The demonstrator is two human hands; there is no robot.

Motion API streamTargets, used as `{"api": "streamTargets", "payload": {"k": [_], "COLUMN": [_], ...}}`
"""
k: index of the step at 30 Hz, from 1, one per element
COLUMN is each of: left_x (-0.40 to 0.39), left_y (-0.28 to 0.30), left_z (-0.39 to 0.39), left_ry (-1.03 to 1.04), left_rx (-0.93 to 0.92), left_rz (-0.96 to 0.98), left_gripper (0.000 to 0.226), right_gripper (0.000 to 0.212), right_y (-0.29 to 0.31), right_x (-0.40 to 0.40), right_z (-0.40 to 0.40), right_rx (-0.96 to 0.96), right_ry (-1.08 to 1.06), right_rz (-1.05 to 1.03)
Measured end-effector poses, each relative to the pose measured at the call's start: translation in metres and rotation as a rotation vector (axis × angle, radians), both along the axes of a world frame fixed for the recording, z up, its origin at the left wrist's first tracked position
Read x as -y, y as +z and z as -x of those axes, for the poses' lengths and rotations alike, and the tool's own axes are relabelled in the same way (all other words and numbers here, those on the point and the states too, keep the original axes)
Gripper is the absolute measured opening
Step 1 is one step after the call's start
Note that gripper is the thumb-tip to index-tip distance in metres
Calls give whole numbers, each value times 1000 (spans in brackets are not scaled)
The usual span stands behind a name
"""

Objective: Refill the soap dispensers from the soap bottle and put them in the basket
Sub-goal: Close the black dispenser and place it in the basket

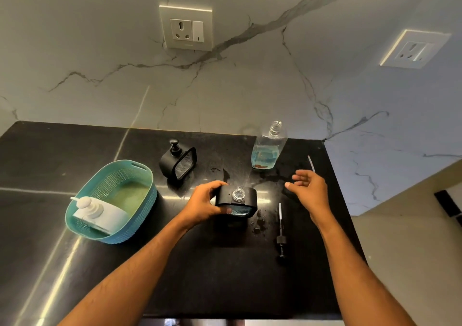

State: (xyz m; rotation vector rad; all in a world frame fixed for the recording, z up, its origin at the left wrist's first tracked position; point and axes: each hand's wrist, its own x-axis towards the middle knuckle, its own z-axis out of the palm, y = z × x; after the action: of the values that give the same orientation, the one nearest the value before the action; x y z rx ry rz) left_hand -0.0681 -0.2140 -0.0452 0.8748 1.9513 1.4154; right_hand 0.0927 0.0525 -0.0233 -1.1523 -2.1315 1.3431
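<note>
Open black dispenser (236, 199), pump off, stands on the counter (225, 275), gripped by the left hand (205, 202); right hand (308, 188), fingers relaxed and empty, hovers just right. Likely next: fit the pump (280, 230), lying near the right fingers; soap bottle (268, 148) beyond, basket (140, 223) left.

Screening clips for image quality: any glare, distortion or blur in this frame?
Head view: bright streaks of glare cross the black countertop; wide-angle distortion tilts the wall socket; the open black dispenser in the left hand stays sharp, the right hand slightly soft.
</note>
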Motion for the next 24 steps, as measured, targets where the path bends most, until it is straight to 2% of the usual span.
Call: {"api": "streamTargets", "payload": {"k": [7,15,21,24], "left_x": [14,24,28,28], "left_y": [-4,-14,-14,-13], "left_z": [-21,-34,-35,-34], "left_ry": [-14,-1,-3,-14], "left_rx": [21,22,32,31], "left_rz": [-6,7,20,28], "left_gripper": [61,65,64,64], "right_gripper": [34,46,31,33], "right_y": [-29,-43,-40,-37], "right_x": [48,96,105,102], "right_z": [-38,-65,-64,-63], "right_rx": [222,521,553,516], "right_ry": [-52,14,9,-14], "right_rz": [-65,-226,-271,-271]}}
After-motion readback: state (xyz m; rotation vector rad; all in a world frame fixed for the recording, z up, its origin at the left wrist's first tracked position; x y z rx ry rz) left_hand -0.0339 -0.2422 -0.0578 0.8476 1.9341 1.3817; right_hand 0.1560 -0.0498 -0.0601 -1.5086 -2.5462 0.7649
